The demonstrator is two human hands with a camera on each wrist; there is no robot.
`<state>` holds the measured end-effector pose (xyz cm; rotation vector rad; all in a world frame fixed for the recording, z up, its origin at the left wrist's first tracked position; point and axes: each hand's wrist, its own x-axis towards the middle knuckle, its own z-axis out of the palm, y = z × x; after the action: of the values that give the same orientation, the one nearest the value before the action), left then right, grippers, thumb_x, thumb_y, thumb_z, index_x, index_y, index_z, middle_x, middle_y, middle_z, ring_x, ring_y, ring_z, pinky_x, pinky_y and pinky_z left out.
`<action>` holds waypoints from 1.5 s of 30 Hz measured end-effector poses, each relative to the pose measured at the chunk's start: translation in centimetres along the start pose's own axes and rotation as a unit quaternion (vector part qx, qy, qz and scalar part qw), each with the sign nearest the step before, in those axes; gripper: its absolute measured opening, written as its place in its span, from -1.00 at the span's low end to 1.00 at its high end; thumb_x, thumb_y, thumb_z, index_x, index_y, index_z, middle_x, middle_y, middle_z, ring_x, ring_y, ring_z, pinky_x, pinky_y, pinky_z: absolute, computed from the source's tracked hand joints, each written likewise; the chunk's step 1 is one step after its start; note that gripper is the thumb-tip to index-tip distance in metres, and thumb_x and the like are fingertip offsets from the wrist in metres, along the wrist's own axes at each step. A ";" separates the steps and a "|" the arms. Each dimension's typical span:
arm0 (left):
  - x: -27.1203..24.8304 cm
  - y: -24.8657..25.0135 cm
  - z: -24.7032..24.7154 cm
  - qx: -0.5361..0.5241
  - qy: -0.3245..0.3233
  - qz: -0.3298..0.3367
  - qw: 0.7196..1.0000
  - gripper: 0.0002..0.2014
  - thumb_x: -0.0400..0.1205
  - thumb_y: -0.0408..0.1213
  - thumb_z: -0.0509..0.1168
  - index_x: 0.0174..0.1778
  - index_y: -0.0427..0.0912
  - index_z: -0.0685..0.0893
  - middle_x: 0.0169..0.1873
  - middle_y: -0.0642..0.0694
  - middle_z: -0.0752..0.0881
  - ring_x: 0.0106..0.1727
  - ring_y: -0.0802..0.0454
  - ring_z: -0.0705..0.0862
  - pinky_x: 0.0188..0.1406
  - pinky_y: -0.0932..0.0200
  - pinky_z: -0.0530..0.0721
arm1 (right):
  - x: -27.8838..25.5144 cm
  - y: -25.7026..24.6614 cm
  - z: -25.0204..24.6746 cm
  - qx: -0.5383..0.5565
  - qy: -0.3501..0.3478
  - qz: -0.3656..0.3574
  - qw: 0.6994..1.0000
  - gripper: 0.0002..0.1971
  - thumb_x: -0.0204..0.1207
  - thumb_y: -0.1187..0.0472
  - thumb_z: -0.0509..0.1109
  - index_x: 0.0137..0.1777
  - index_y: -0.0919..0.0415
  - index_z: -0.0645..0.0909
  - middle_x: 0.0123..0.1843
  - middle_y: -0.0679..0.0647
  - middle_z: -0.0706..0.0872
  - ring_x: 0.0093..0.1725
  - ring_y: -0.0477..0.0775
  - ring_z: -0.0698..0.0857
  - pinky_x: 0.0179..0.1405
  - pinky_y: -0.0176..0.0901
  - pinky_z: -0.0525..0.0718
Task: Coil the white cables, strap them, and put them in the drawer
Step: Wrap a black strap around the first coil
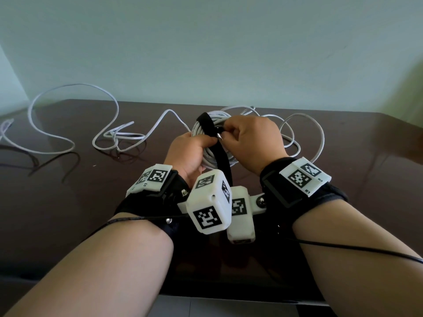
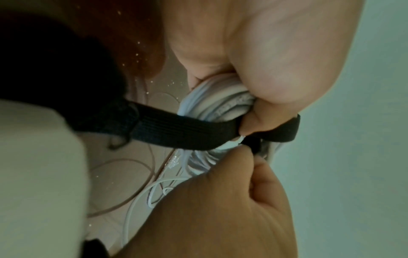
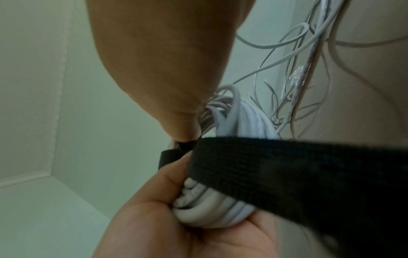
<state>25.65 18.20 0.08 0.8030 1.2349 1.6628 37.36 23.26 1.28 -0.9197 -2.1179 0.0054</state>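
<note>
A coiled white cable (image 1: pixel 207 130) (image 2: pixel 217 106) (image 3: pixel 212 207) is held upright above the dark table (image 1: pixel 68 191). My left hand (image 1: pixel 194 149) grips the coil's left side, thumb pressing a black strap (image 1: pixel 215 143) (image 2: pixel 183 131) (image 3: pixel 276 160) against it. The strap loops over the coil's top and hangs down toward my wrists. My right hand (image 1: pixel 249 138) pinches the strap's buckle end (image 1: pixel 219 131) at the coil's front. A second white cable (image 1: pixel 68 120) lies loose on the table to the left.
More loose white cable loops (image 1: pixel 304 133) lie behind and right of my hands. A pale wall (image 1: pixel 206 53) rises behind the table. The table's near edge (image 1: pixel 229 296) sits below my forearms. Thin black wires (image 1: pixel 354 248) trail from the wrist cameras.
</note>
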 end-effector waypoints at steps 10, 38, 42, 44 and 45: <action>0.2 -0.6 0.0 0.159 0.097 0.092 0.978 -0.94 0.48 -0.34 0.40 -0.31 -0.20 0.70 -0.41 -0.11 0.73 -0.42 0.02 0.67 -0.46 0.28 0.56 | 0.0 0.2 -0.2 0.188 -0.021 0.105 0.976 -0.92 0.38 0.36 0.38 -0.32 0.32 0.62 -0.56 -0.06 0.42 -0.56 -0.16 0.34 -0.52 -0.42 0.34; -0.1 0.1 -1.2 -0.075 -0.157 -0.118 0.978 -0.83 0.43 -0.47 0.29 -0.20 -0.39 0.80 -0.14 -0.31 0.73 -0.13 -0.16 0.76 0.08 -0.04 0.71 | -0.7 1.0 -1.8 0.235 -0.039 0.107 0.965 -0.85 0.46 0.33 0.44 -0.28 0.09 0.65 -0.43 0.15 0.62 -0.49 -0.20 0.45 -0.46 -0.51 0.42; 0.1 0.2 -1.1 -0.033 -0.132 -0.088 0.987 -0.63 0.42 -0.46 0.36 0.15 -0.46 0.66 0.03 -0.42 0.64 0.07 -0.27 0.65 0.32 -0.20 0.58 | -0.8 1.0 -1.6 0.204 -0.085 0.102 0.970 -0.86 0.44 0.33 0.44 -0.24 0.06 0.69 -0.44 0.08 0.60 -0.47 -0.20 0.45 -0.44 -0.54 0.43; 0.2 0.1 -0.9 -0.016 -0.136 -0.078 0.988 -0.58 0.43 -0.48 0.39 0.22 -0.49 0.61 0.08 -0.43 0.60 0.12 -0.29 0.59 0.40 -0.26 0.51 | -0.7 0.9 -1.7 0.194 -0.107 0.103 0.970 -0.88 0.45 0.32 0.41 -0.16 0.07 0.72 -0.42 0.01 0.61 -0.49 -0.21 0.48 -0.44 -0.57 0.43; 0.2 0.1 -0.9 0.011 -0.126 -0.068 0.990 -0.69 0.47 -0.50 0.37 0.13 -0.49 0.64 -0.01 -0.41 0.64 0.03 -0.25 0.64 0.28 -0.15 0.63 | -0.7 0.9 -1.7 0.183 -0.122 0.101 0.970 -0.87 0.46 0.29 0.39 -0.12 0.06 0.73 -0.42 -0.03 0.62 -0.48 -0.23 0.51 -0.44 -0.58 0.44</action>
<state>24.76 18.01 -0.05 0.8924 1.1073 1.3941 39.36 23.01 1.72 -0.9413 -2.1334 0.6216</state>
